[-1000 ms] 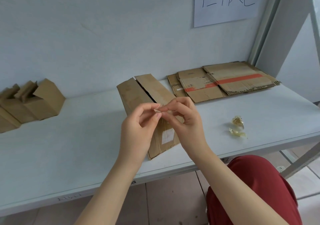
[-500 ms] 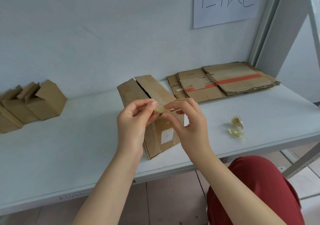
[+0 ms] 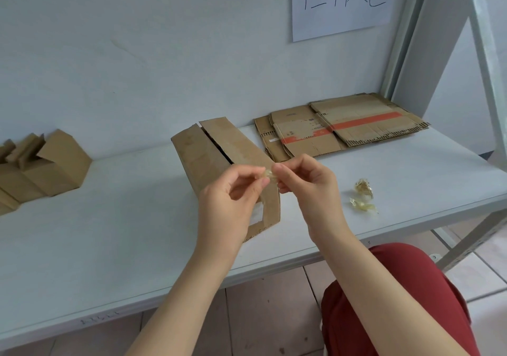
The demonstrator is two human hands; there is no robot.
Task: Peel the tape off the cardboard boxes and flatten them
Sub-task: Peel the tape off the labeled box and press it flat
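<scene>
Both hands are raised just above the near end of the brown box [image 3: 208, 160], which lies on the white bench [image 3: 123, 232] with its top seam parted. The left hand [image 3: 227, 204] and the right hand [image 3: 310, 188] each pinch, between thumb and forefinger, opposite sides of one small crumpled piece of clear tape [image 3: 269, 175]. The remaining fingers are loosely curled. To the right of the box, two tape wads [image 3: 362, 187] lie on the bench. Behind and right of the box, a stack of flattened boxes [image 3: 343, 128] lies by the wall. Well to the left of the box stand unflattened boxes [image 3: 49, 169].
</scene>
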